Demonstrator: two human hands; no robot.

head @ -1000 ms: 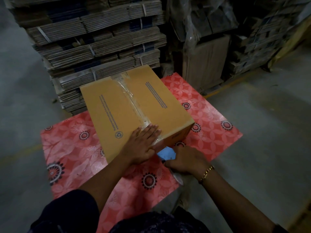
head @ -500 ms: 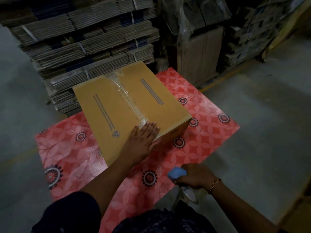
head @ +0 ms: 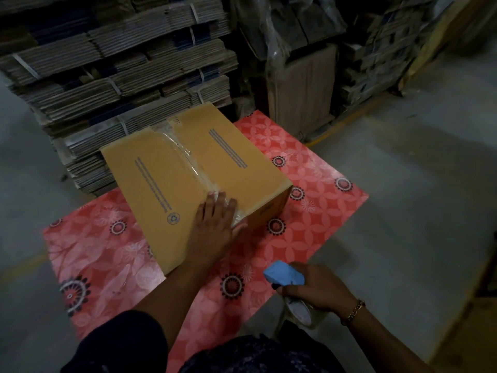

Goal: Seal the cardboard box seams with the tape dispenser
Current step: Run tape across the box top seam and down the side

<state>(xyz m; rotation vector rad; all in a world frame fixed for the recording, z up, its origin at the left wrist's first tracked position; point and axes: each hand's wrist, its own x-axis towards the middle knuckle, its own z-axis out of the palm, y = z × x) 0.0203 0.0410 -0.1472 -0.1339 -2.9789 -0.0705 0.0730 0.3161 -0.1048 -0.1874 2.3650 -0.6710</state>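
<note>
**Centre seam taped; left hand pressing the near end down**

Cardboard box (head: 193, 181) sits closed on a red flower-patterned mat (head: 309, 211) laid over the concrete floor (head: 403, 184). Mat likely there to keep the box off the dusty floor and let it turn easily.

Clear tape (head: 188, 160) runs along the centre seam between the two top flaps, from far edge to near edge, wrinkled and shiny in places.

Left hand (head: 215, 222) lies flat on the near end of that strip, fingers extended and together, thumb hooked over the box's near edge. Gripping nothing; reads as rubbing the tape tail down so it bonds around the corner.

Right hand (head: 320, 286) is off the box, near the mat's front edge, fingers closed around the tape dispenser (head: 285, 275). Blue head points toward the box; roll hangs below the palm, partly hidden. Held low and clear, probably to stay out of the pressing hand's way.

Bundled flat cartons (head: 121, 71) are stacked just behind the box.

Judgement: centre seam done; edge seams appear untaped.
</note>
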